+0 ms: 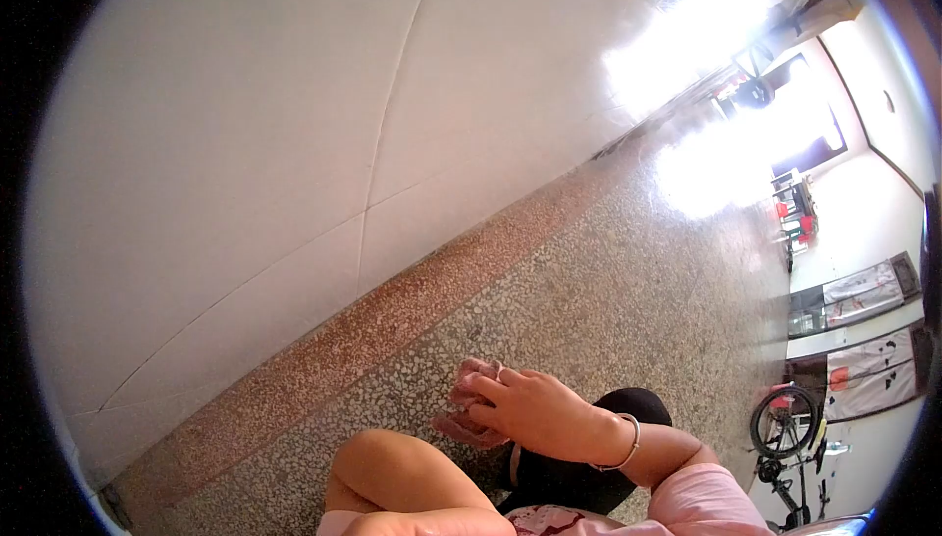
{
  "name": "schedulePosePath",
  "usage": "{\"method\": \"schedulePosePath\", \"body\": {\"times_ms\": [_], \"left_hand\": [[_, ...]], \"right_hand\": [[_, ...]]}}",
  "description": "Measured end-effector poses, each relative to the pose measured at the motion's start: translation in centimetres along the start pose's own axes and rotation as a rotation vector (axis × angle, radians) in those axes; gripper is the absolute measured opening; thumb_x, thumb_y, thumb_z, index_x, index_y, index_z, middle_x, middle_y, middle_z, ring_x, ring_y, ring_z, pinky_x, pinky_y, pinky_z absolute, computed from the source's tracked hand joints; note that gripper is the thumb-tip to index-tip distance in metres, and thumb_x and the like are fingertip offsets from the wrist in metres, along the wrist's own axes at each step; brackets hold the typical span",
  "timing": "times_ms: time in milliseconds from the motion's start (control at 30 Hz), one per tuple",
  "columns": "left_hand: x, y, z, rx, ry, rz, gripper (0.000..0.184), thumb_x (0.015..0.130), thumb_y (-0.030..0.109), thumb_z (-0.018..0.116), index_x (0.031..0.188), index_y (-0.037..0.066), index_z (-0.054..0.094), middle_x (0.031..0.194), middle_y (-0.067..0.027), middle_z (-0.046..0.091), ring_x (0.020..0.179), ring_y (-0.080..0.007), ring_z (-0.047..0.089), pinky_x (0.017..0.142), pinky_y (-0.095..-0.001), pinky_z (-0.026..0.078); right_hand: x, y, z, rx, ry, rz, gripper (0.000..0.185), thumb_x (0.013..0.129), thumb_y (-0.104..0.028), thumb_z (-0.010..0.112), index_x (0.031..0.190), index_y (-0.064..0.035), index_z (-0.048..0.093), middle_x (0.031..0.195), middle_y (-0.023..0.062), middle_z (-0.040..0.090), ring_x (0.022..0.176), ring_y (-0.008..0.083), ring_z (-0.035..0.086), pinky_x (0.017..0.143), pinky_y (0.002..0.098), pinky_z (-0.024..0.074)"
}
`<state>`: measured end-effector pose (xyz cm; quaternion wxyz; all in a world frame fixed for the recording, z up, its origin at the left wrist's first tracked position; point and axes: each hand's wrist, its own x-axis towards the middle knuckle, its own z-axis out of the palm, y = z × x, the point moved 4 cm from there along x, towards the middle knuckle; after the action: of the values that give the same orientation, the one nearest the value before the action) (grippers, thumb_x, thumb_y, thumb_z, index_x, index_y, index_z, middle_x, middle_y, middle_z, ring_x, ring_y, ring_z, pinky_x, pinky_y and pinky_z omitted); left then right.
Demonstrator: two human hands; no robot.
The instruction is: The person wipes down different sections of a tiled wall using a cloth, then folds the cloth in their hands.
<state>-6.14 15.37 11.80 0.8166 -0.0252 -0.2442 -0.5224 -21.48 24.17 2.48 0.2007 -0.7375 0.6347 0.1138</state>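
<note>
My right hand (549, 416) is above the speckled floor near the bottom centre, with a pale bracelet (633, 443) on its wrist. Its fingers are bent, and their tips are smeared and see-through, so I cannot tell whether anything is between them. A pink sleeve (702, 502) covers the upper part of that arm. Just beneath the hand is a dark-clad knee (638, 404). A bare bent limb (392, 467) shows at the bottom left of centre. I cannot make out my left hand.
A pale wall (245, 143) fills the upper left, with a reddish border strip (392, 295) along its foot. Speckled floor (608, 291) stretches towards a bright doorway. At the right are a bicycle (785, 423), printed curtains (868, 379) and red items (805, 230).
</note>
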Motion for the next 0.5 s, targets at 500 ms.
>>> {"method": "schedulePosePath", "body": {"times_ms": [500], "left_hand": [[-1.3,-1.1,1.8,-0.118,0.275,-0.226,0.019,0.074,0.022,0.058,0.068,0.012,0.043,0.073,0.0055,0.046,0.052,-0.0053,0.041,0.049,-0.0168,0.031]], "right_hand": [[-0.5,0.5,2.8,0.012,0.112,0.046,0.019,0.083,-0.022,0.057,0.093,-0.0110,0.067,0.107,0.0089,0.055,0.111,0.0300,0.052,0.080,0.0350,0.0518]]}}
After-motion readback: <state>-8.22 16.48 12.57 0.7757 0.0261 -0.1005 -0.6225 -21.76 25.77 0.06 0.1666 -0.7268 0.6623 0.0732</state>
